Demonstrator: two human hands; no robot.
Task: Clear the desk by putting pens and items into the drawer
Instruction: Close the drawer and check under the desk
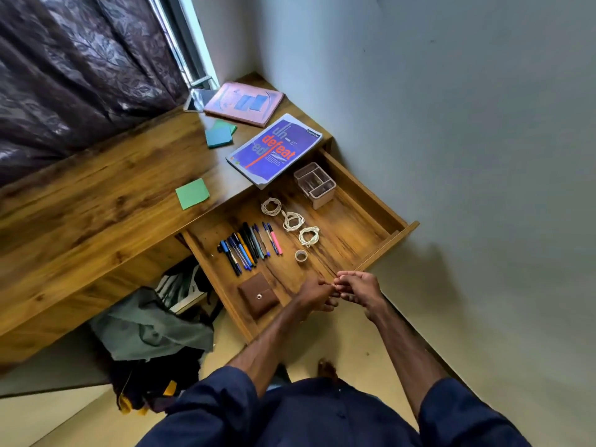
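Note:
The wooden drawer (pixel 387 242) stands pulled out from the desk (pixel 96 204). Inside it lie a row of several pens (pixel 250 247), three coiled white cables (pixel 293 221), a small tape roll (pixel 301 255), a brown wallet (pixel 258 295) and a pale divided organiser (pixel 314 184). My left hand (pixel 317 295) and my right hand (pixel 358 288) meet over the drawer's near end, fingertips touching each other, fingers curled. I see nothing held in either hand.
On the desk lie a purple book (pixel 274 150), a pink book (pixel 243 103), teal sticky pads (pixel 219 135), a green sticky pad (pixel 192 193) and a dark flat device (pixel 196 100). A pile of clothes (pixel 151 330) sits under the desk. A grey wall (pixel 451 124) runs close along the right.

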